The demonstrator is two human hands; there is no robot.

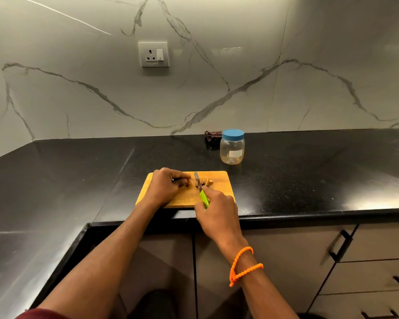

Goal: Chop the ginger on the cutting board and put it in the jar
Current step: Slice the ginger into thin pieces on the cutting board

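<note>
Both bare forearms reached forward; the left hand (165, 186) lay with fingers curled under, the right hand (217, 209) was clenched, its wrist tilted inward.

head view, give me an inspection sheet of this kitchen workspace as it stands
surface: black countertop, glossy
job's things: wooden cutting board near the front edge; ginger on it, partly cut; knife with green handle; jar behind the board, blue lid on
clutter: dark crumpled cloth by the wall
grippers: left hand holds the ginger; right hand grips the knife
cables: nothing seen
surroundings: marble backsplash, wall socket, cabinet drawers below
</note>
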